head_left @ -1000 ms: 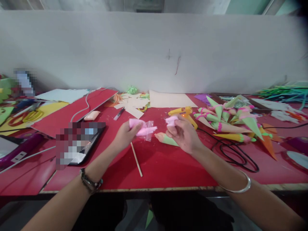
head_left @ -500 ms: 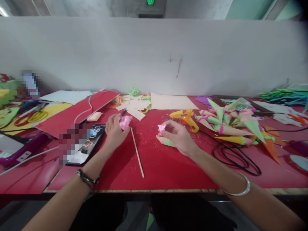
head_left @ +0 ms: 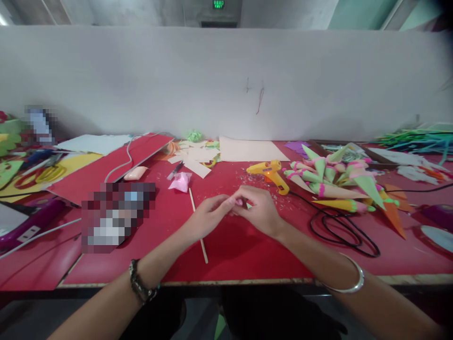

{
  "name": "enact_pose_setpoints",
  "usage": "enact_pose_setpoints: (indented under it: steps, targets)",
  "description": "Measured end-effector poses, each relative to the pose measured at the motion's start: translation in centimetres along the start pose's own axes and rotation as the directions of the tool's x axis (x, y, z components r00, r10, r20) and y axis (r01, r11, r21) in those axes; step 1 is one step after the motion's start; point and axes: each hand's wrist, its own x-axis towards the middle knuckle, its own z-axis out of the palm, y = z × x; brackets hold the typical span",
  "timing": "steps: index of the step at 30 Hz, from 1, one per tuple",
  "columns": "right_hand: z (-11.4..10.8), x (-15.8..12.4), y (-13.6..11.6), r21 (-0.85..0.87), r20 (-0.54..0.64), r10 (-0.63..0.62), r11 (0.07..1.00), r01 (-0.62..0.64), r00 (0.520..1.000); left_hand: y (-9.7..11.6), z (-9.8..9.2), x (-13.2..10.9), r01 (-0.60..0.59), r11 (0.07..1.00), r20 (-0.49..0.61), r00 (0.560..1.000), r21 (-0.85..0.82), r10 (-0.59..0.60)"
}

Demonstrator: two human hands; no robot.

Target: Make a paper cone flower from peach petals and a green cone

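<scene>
My left hand (head_left: 211, 216) and my right hand (head_left: 260, 208) meet over the middle of the red table, fingertips pressed together. Between them shows a bit of soft pink material (head_left: 238, 202), mostly covered by the fingers. My right hand is curled closed, with a sliver of a pale green piece (head_left: 249, 206) in it, its shape hidden. My left thumb and fingers are pinched at the pink bit. A crumpled pink packet (head_left: 180, 182) lies beyond my left hand, beside a dark pen-like knife (head_left: 175, 170). Under my left hand runs a thin wooden stick (head_left: 204, 250).
A yellow glue gun (head_left: 272, 174) with a coiled black cord (head_left: 345, 236) lies to the right. Behind the cord is a pile of green, peach and pink cones (head_left: 332, 177). Peach paper (head_left: 251, 150) lies at the back, a blurred-out phone (head_left: 116, 219) at left.
My left hand has left the pink packet and moved right to join my right hand. The packet and the knife beside it now lie uncovered on the table.
</scene>
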Motion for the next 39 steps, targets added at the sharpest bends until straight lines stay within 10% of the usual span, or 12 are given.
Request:
enact_pose_setpoints:
  steps: [9,39]
  targets:
    - [0.33,0.04,0.28,-0.165,-0.010,-0.211,0.964,0.207,0.977,-0.32,-0.10,0.38,0.030,0.972,0.012,1.000,-0.234,-0.028]
    - [0.20,-0.21,0.05,-0.142,0.005,-0.196,0.971,0.195,0.981,-0.67,0.41,0.48,0.021,0.988,-0.109,0.993,-0.153,-0.038]
